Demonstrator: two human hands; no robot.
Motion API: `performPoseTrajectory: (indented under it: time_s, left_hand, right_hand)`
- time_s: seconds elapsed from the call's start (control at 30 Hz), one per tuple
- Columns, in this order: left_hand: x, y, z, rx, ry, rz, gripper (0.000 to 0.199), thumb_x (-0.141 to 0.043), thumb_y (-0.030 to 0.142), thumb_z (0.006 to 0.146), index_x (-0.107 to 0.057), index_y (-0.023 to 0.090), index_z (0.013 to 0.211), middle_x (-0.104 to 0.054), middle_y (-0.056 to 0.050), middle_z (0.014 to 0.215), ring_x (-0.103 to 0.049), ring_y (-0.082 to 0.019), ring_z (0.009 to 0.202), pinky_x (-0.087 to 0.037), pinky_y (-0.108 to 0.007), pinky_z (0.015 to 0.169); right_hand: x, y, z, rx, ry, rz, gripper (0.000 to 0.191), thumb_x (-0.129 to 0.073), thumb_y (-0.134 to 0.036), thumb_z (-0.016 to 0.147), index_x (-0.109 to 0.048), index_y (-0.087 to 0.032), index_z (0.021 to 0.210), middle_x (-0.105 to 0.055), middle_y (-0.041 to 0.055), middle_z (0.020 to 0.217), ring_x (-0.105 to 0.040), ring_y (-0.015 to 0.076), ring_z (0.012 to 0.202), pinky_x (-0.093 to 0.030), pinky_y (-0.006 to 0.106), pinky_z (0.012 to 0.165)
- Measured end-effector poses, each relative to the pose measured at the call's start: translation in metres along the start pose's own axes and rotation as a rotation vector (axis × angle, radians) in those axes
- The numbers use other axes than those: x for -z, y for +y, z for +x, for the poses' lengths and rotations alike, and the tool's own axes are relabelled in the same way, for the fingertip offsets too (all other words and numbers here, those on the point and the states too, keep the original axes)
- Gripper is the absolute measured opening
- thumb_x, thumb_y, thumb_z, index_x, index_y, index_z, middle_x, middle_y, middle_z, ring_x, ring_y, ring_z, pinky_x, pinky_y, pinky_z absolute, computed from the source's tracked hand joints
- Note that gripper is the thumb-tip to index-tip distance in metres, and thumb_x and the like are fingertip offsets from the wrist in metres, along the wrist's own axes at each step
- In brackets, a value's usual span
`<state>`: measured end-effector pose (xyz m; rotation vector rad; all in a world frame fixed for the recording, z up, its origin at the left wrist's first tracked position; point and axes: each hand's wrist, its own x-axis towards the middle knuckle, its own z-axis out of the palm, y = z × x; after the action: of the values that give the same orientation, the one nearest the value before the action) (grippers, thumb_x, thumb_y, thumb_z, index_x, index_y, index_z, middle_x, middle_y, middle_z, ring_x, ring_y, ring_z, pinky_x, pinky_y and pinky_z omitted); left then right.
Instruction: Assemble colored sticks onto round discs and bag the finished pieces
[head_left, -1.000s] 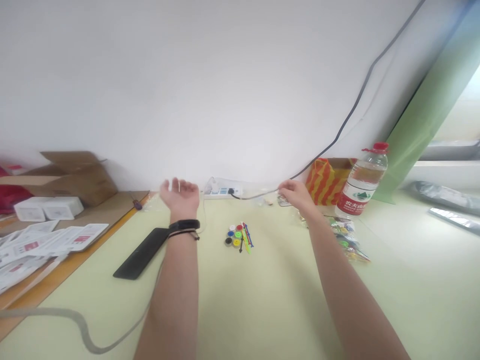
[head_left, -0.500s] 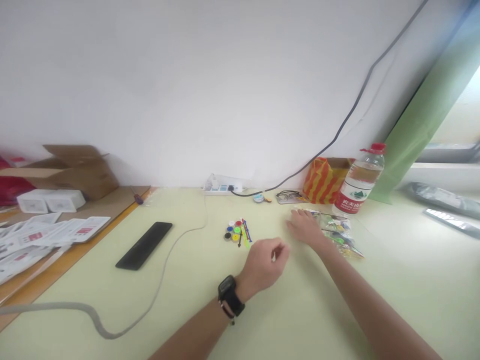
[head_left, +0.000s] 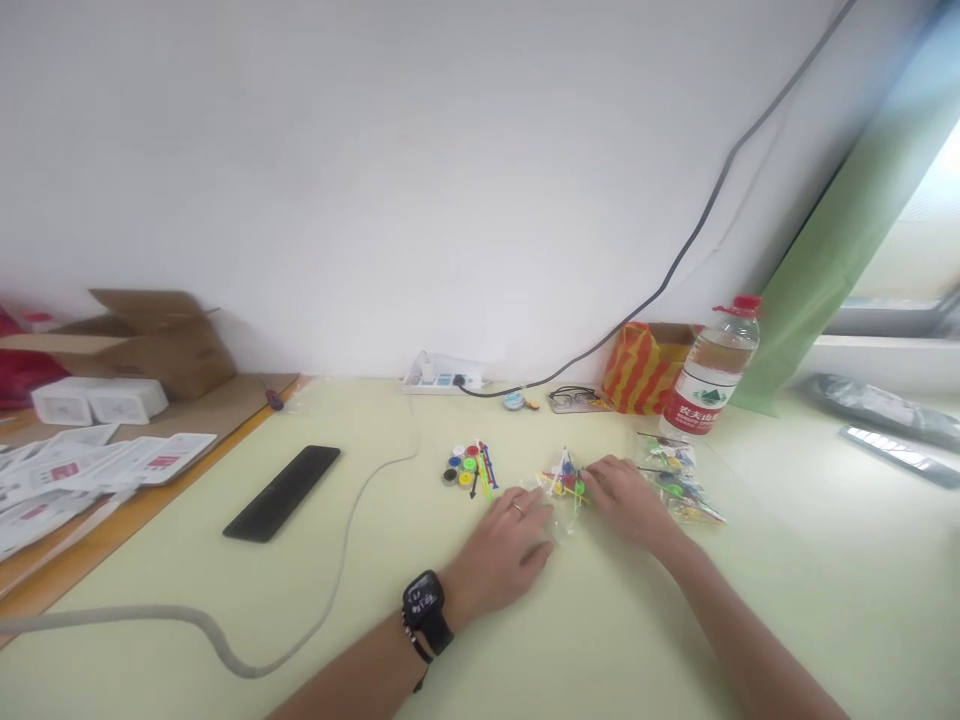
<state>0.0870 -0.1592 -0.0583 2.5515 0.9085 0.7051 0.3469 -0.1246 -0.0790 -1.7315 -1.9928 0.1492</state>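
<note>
A small clear plastic bag (head_left: 566,485) of colourful plastic pieces lies between my hands on the pale green table. My right hand (head_left: 626,498) has its fingers closed at the bag's right edge. At the bag's left side, my left hand (head_left: 501,548), with a ring and a black watch (head_left: 425,605) on the wrist, rests palm down, fingers stretched and thumb apart; its fingertips touch the clear film. Just beyond it sit several round coloured discs (head_left: 465,465) and thin coloured sticks (head_left: 487,468). Right of my right hand lie more filled plastic bags (head_left: 671,478).
A large water bottle (head_left: 711,375) and a striped bag (head_left: 641,368) stand at the back right. Glasses (head_left: 576,398) and a power strip (head_left: 442,382) lie by the wall. A black phone-like slab (head_left: 283,493), a grey cable (head_left: 346,525) and a cardboard box (head_left: 161,345) are to the left.
My right hand has drawn one filled bag leftward from the other bags. My left hand has uncurled from a loose fist and moved slightly left and down, its fingers now at the bag.
</note>
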Motion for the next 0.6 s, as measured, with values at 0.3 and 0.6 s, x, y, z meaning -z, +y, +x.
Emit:
performPoseTrajectory:
  time_s: [0.3, 0.6]
  left_hand:
    - [-0.004, -0.005, -0.002, 0.044, 0.002, -0.061, 0.05, -0.059, 0.026, 0.092, -0.051, 0.032, 0.141, -0.046, -0.007, 0.155, -0.038, -0.032, 0.143, -0.039, -0.056, 0.117]
    - [-0.006, -0.005, -0.003, 0.081, -0.05, -0.031, 0.053, -0.057, 0.027, 0.093, -0.048, 0.028, 0.145, -0.037, -0.009, 0.161, -0.033, -0.03, 0.148, -0.033, -0.053, 0.122]
  right_hand:
    - [-0.012, -0.006, 0.002, -0.138, 0.071, 0.206, 0.02, -0.039, -0.04, 0.098, -0.043, -0.026, 0.084, -0.067, 0.004, 0.076, -0.064, 0.0239, 0.069, -0.042, 0.033, 0.063]
    - [0.012, -0.017, 0.009, -0.13, 0.303, 0.563, 0.031, -0.06, -0.052, 0.088, -0.051, -0.024, 0.097, -0.069, 0.0077, 0.09, -0.068, 0.0228, 0.078, -0.054, 0.034, 0.068]
